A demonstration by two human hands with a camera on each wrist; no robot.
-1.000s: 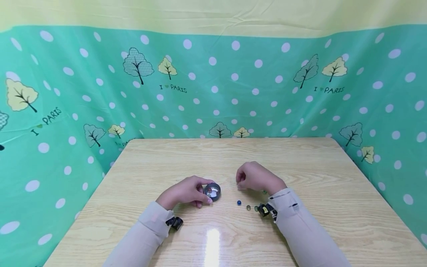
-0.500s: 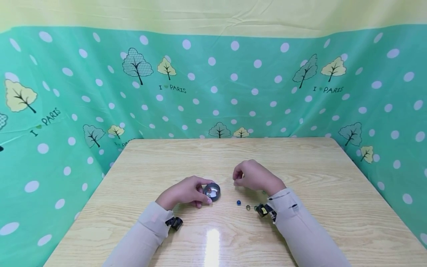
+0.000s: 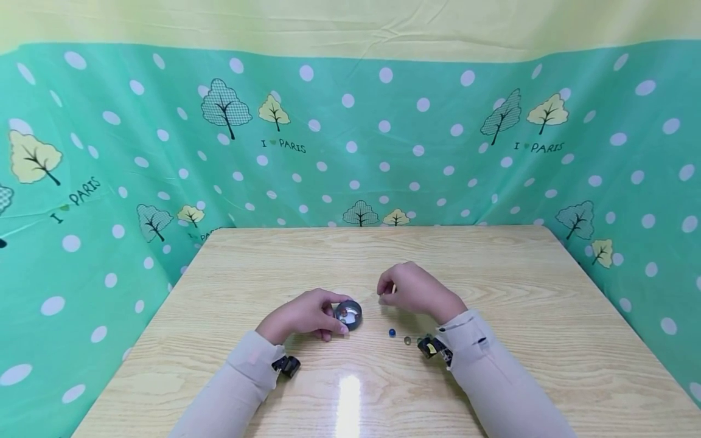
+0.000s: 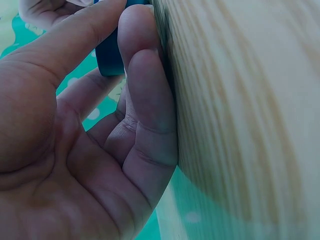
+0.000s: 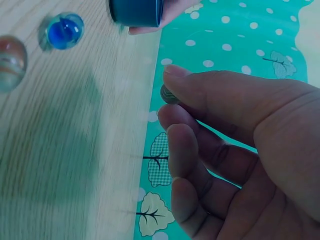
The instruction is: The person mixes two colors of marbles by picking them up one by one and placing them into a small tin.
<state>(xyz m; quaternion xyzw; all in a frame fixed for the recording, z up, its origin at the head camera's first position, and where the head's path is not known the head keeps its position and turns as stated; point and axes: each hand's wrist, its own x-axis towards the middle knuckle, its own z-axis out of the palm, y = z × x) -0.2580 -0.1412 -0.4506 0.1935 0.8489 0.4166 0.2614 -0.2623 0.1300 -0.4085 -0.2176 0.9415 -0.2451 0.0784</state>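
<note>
My left hand (image 3: 306, 313) grips a small round dark cup (image 3: 348, 315) on the table, thumb on the near side and index finger on the far side. A few small coloured things, probably marbles, show inside it. In the left wrist view the cup's dark wall (image 4: 109, 59) sits between the fingers. To the right of the cup, my right hand (image 3: 413, 289) is raised above the table. Its thumb and index finger pinch a small dark marble (image 5: 169, 95). Below that hand lie a blue marble (image 3: 392, 333) and a brownish clear marble (image 3: 408, 340).
A greenish marble (image 3: 420, 340) is partly hidden by the black wrist camera (image 3: 428, 348) on the right sleeve. The wooden table (image 3: 350, 261) stands before a green dotted curtain (image 3: 350, 164). A bright glare (image 3: 348, 401) shows near its front.
My right hand has moved a little left toward the cup, with the marble between its fingertips. The left hand and the cup have stayed in place.
</note>
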